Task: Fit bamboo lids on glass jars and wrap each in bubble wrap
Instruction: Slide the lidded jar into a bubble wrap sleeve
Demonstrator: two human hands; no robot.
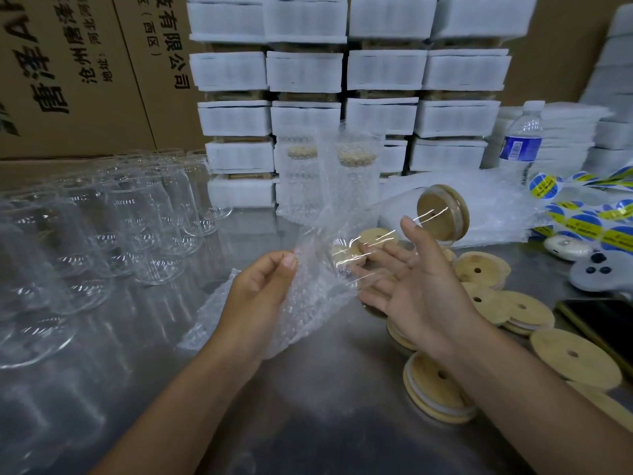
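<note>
My left hand pinches the edge of a bubble wrap bag between thumb and forefinger, holding it up above the table. My right hand is open, its straight fingers reaching into the bag's mouth. Behind my right hand a glass jar with a bamboo lid lies on its side on a pile of bubble wrap. Two wrapped, lidded jars stand upright at the back. Several empty glass jars stand upside down at the left. Loose bamboo lids lie at the right.
White foam-packed boxes are stacked along the back, with cardboard cartons at the left. A water bottle, sticker rolls, a white controller and a phone sit at the right on the steel table.
</note>
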